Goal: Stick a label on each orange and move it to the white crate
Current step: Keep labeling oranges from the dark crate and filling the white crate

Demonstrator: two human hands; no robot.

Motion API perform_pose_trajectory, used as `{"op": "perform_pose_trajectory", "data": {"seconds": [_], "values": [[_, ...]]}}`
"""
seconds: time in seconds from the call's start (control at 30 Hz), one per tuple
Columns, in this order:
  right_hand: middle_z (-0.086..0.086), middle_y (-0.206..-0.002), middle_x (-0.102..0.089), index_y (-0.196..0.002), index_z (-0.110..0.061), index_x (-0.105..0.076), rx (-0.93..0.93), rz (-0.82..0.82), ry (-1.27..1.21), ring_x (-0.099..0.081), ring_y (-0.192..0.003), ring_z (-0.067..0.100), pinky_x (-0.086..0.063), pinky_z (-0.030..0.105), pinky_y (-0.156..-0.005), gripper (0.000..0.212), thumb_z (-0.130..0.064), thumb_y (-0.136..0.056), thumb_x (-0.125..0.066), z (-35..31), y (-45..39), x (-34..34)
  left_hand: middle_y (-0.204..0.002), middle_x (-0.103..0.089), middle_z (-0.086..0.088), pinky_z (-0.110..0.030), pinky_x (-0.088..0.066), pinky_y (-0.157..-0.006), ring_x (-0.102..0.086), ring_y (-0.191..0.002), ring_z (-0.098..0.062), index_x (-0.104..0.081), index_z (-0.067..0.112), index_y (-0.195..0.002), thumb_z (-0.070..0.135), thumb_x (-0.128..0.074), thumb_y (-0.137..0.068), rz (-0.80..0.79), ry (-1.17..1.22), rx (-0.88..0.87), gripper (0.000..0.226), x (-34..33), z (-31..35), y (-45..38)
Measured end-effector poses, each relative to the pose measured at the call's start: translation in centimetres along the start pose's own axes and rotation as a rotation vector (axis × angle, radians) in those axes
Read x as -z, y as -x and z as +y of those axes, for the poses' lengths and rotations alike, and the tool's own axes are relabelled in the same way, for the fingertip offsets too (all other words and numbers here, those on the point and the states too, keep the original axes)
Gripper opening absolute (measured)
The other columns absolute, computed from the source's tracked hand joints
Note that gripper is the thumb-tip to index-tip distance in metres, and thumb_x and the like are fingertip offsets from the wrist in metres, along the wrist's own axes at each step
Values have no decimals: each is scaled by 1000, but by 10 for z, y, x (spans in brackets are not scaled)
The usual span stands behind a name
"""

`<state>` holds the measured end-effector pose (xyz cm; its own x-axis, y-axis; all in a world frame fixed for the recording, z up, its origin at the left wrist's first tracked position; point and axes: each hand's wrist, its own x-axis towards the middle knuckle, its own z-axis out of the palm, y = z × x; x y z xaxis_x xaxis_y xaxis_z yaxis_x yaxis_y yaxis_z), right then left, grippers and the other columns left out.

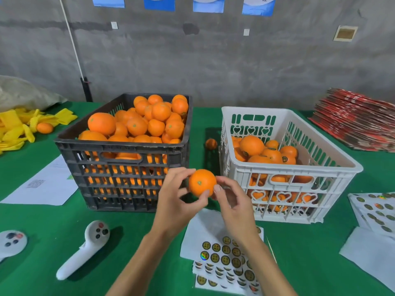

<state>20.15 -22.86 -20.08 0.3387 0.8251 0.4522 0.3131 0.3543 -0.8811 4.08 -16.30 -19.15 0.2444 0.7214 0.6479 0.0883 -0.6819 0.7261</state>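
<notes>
Label sheets [222,253]: glossy round stickers on white backing, nearest the viewer, partly hidden by the forearms.
Left hand [177,199]: fingers curled round the orange.
Right hand [233,201]: thumb and fingertips pinch the same orange.
Orange [202,182]: round, dimpled skin, green stem scar facing the viewer, held above the sheets.
Black crate [119,167]: slatted plastic, beyond-left of the orange, heaped with fruit.
White crate [299,180]: perforated plastic, beyond-right, part filled.
Bench [42,221]: green cloth.

No text is legible: the blue-and-white wall posters [208,4] above the black plastic crate [126,154] are cropped and blurred.
</notes>
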Motion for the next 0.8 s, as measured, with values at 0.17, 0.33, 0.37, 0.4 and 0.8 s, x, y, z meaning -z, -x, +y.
{"op": "perform_pose_trajectory", "data": {"seconds": [0.17,0.33,0.37,0.4,0.8], "values": [[-19,-114,-65,-120,-42,-61,-125,-135,166,-65,-105,9,-54,37,-92,17,-38,-105,-54,42,30,8,-139,-58,14,-26,-58,-95,-65,-119,-7,-54,32,-142,35,-86,-84,-227,160,438,66,-26,-42,41],[-23,-125,-58,-134,-38,-58,-199,-448,363,-58,-114,2,-49,35,-101,40,-54,-97,-61,53,43,26,-126,-67,-1,-29,-61,-88,-72,-103,-6,-59,29,-132,39,-80,-85,-135,277,674,52,-41,-71,65],[-23,-134,-52,-140,-38,-54,-198,-542,463,-50,-122,-1,-45,33,-107,53,-63,-94,-60,57,47,28,-126,-66,-2,-30,-61,-88,-71,-103,-7,-58,25,-134,40,-78,-85,-103,300,704,55,-45,-75,67],[-21,-145,-45,-144,-37,-50,-185,-628,584,-41,-132,1,-38,33,-114,62,-69,-91,-58,61,51,29,-127,-65,-3,-33,-61,-90,-71,-106,-10,-57,23,-136,41,-76,-87,-77,327,730,55,-47,-78,68],[-20,-142,-46,-126,-37,-67,-142,-491,774,-37,-132,7,-27,26,-111,35,-52,-95,-63,65,47,8,-124,-63,4,-15,-52,-86,-65,-103,1,-55,27,-135,49,-71,-90,-61,232,687,53,-57,-98,49]]}}
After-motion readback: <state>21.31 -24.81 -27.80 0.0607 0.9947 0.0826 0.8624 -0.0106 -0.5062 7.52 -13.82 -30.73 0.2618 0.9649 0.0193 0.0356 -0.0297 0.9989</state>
